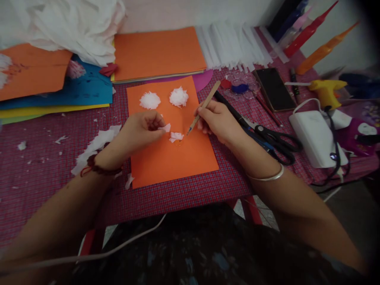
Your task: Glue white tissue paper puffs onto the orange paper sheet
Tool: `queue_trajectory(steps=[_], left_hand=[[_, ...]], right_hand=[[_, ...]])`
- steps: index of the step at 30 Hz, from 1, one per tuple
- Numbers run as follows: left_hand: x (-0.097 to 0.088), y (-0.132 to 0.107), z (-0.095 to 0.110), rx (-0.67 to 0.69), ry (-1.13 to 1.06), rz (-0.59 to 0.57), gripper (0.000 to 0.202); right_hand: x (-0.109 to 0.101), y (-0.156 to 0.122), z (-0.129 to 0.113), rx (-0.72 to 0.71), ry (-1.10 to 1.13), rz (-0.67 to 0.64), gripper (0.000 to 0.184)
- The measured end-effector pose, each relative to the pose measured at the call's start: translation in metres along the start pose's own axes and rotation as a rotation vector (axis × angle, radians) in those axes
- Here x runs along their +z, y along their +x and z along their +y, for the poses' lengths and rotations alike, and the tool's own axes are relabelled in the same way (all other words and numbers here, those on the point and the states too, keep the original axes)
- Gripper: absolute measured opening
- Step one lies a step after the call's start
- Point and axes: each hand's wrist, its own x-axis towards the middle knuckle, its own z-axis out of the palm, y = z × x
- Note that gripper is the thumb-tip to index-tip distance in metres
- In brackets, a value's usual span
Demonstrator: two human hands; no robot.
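An orange sheet of paper (175,168) lies on the table under my hands. Two white fluffy paper puffs, a left puff (150,100) and a right puff (178,97), sit on its upper half. My left hand (138,130) pinches a small pale piece of tissue paper (165,128) above the sheet. Just below it, a small crumpled tissue tuft (176,137) rests on the orange paper. In my right hand (218,119) is a slim wooden stick (210,95), held like a pen. Its bluish tip points down to the right of the tuft, close to the sheet.
Torn tissue strips (96,146) lie left of the sheet. Black-handled scissors (276,138), a phone (274,89), a yellow glue gun (328,91) and a white power strip (314,136) are on the right. A stack of orange paper (157,51) lies behind.
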Motion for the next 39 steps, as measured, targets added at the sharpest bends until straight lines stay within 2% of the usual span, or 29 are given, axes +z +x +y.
queue_trajectory(steps=[3, 6, 14, 21, 24, 28, 30, 32, 35, 39], left_hand=[[0.000, 0.002, -0.004, -0.034, -0.023, 0.009, 0.014], [0.000, 0.002, -0.006, -0.056, 0.012, -0.032, 0.015], [0.002, -0.001, -0.005, -0.031, 0.031, -0.027, 0.017], [0.000, -0.005, -0.001, -0.030, 0.031, -0.034, 0.015], [-0.001, -0.007, 0.012, 0.094, 0.102, 0.018, 0.013], [0.005, 0.001, 0.030, 0.388, 0.219, 0.087, 0.017], [0.010, 0.010, 0.030, 0.528, 0.302, 0.015, 0.020], [0.014, 0.019, 0.024, 0.620, 0.427, -0.118, 0.025], [0.014, 0.027, 0.013, 0.609, 0.562, -0.266, 0.027], [0.008, 0.026, 0.008, 0.535, 0.569, -0.298, 0.026]], right_hand=[[0.004, 0.000, 0.002, 0.013, -0.003, -0.033, 0.016], [0.007, 0.000, 0.003, 0.027, 0.016, -0.047, 0.016], [0.012, -0.001, 0.003, 0.051, 0.067, -0.082, 0.021], [0.015, -0.001, 0.002, 0.050, 0.064, -0.062, 0.019], [0.014, -0.001, 0.002, 0.056, 0.064, -0.064, 0.021], [0.013, -0.001, 0.001, 0.052, 0.064, -0.072, 0.018], [0.013, -0.001, 0.000, 0.041, 0.071, -0.066, 0.018], [0.012, -0.001, -0.001, 0.038, 0.082, -0.062, 0.017], [0.010, -0.001, -0.003, 0.047, 0.100, -0.069, 0.016], [0.007, 0.001, -0.003, 0.046, 0.108, -0.072, 0.017]])
